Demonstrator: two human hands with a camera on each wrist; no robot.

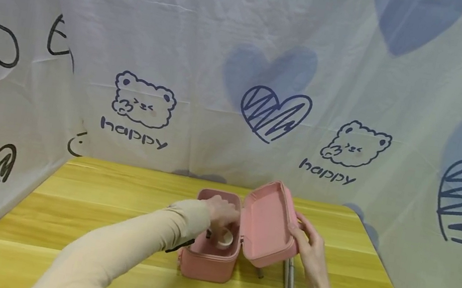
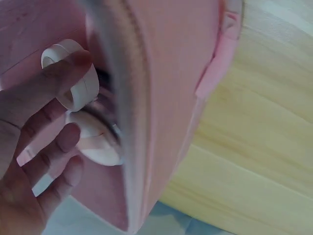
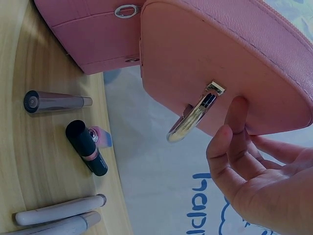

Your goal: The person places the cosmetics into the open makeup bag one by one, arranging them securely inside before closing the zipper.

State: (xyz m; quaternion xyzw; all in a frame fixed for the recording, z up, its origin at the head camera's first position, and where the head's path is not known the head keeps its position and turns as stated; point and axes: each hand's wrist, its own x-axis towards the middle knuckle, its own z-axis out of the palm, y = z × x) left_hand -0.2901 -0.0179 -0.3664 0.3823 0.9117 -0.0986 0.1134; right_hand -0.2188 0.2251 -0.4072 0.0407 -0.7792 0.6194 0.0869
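A: Left hand [image 2: 36,142]?
B: Inside the pink box [image 1: 206,268], pinching the white ring [image 2: 83,93] just beside a pale disc [image 2: 98,142]. Box stands near the far edge of the bench [image 1: 122,197], roughly midway between left and right edges.
A: Right hand [image 1: 312,257]?
B: Grasping the open lid [image 1: 271,218] at its edge, fingertips against the outer face near a gold-coloured handle [image 3: 193,117].
A: Loose items?
B: Two silvery tubes [image 1: 291,282] toward the bench's right edge; black tube [image 3: 87,149] and brownish tube [image 3: 57,101] nearer the box.

- The left arm [image 1: 119,249] reaches forward.
- The left hand [image 1: 222,212] points down, its fingers [image 2: 54,81] pinching.
- The right hand [image 1: 311,252] is up, with its fingers bent.
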